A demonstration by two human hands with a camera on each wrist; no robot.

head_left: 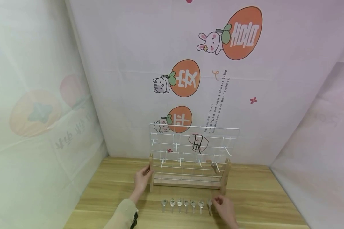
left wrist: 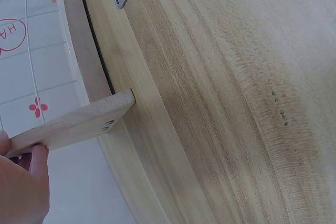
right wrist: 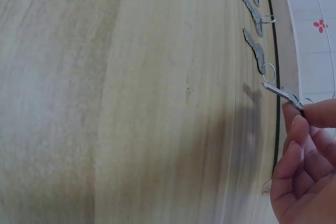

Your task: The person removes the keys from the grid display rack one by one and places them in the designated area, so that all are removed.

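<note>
A white wire rack (head_left: pixel 189 163) with several small hooks stands upright between wooden posts on the table. My left hand (head_left: pixel 141 179) grips the rack's left wooden post (left wrist: pixel 79 124) between thumb and fingers. At the rack's right front, my right hand (head_left: pixel 225 208) pinches a silver key (right wrist: pixel 285 96) by its head, near its small ring. The blade points away from the fingers, above the wood. Left of it, several silver keys (head_left: pixel 186 205) with rings lie in a row on the table. Something like a key (head_left: pixel 214 167) hangs from a hook at the rack's right side; its details are blurred.
The wood-grain table (head_left: pixel 255 190) extends to both sides of the rack. A white patterned cloth (head_left: pixel 132 95) rises behind it, with white cloth walls at left (head_left: pixel 46 178) and right (head_left: pixel 318 143). A black line figure (head_left: pixel 198 143) shows behind the rack's wires.
</note>
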